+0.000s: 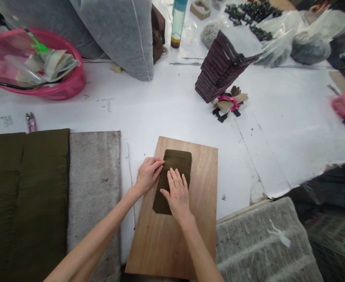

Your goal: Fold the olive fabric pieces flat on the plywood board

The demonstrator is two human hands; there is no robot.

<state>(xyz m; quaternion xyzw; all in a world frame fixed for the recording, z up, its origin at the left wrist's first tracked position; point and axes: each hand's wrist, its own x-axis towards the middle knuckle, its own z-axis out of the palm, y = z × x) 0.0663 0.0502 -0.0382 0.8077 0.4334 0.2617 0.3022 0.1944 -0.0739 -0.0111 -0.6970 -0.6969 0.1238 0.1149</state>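
Note:
A dark olive fabric piece [178,156] with clipped corners lies flat on a wooden board [203,188]. My left hand [149,172] is at its upper left edge, thumb and fingertips pinched together on the cloth's border. Flat on the middle of the same piece rests my right hand [178,192], its fingers stretched out and the thumb spread to the left. The palm covers part of the cloth's right side. To the left stands a large stack of olive fabric pieces [43,188].
Grey felt-like pads lie left [94,188] and right [266,243] of the board. Thread snips [31,122] sit behind the olive stack. Farther back are a pink basket [63,92], grey cloth [122,39], a bottle [178,25], a maroon fabric stack [216,74] and fabric scraps [228,103].

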